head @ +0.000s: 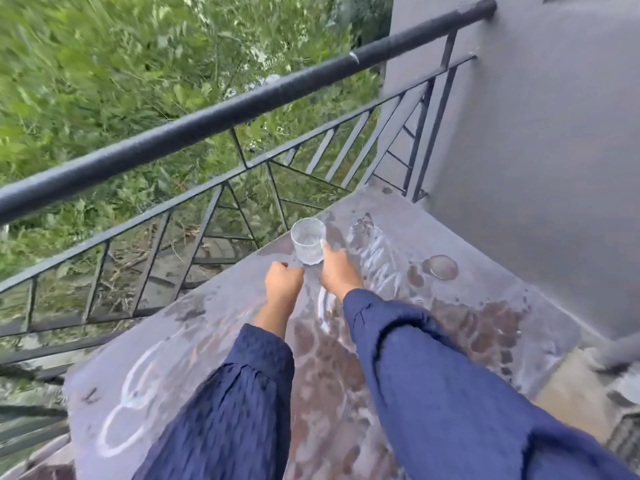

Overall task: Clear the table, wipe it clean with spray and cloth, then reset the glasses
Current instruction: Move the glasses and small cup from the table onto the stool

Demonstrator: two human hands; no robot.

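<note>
A clear drinking glass stands upright near the far edge of a glass-topped table. My right hand is at the glass's right side, with a finger up against its wall and the rest of the hand curled beside its base. My left hand hovers just left of the glass's base, its fingers curled into a loose fist with nothing visible in it. Both arms wear dark blue sleeves. The tabletop looks wet and streaked, with a round water ring to the right.
A black metal railing runs along the table's far and left side, with green bushes beyond. A grey wall rises at the right. White reflections show on the table's near left part.
</note>
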